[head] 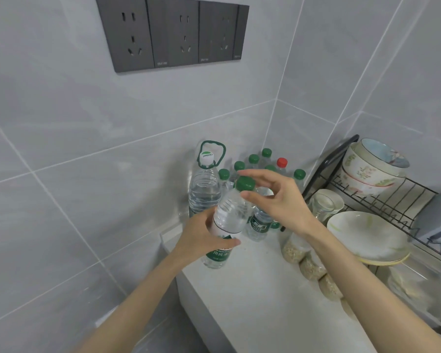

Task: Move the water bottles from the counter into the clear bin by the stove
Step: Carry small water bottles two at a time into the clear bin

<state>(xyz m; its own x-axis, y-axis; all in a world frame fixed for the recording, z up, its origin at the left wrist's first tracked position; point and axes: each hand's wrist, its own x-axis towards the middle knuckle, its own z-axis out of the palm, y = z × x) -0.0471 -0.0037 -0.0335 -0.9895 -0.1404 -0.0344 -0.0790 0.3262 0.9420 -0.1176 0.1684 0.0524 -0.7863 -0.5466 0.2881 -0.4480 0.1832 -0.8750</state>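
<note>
The left hand [201, 235] grips a tilted green-capped water bottle [227, 222] above the desk [252, 289] edge; the right hand [278, 200] hovers open, empty. Risk — swinging it topples the crowded bottles [255, 164] behind.

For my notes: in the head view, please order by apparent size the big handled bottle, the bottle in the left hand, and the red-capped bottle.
1. Big handled bottle.
2. Bottle in the left hand, though nearness enlarges it.
3. Red-capped bottle, mostly hidden, so unsure.
</note>
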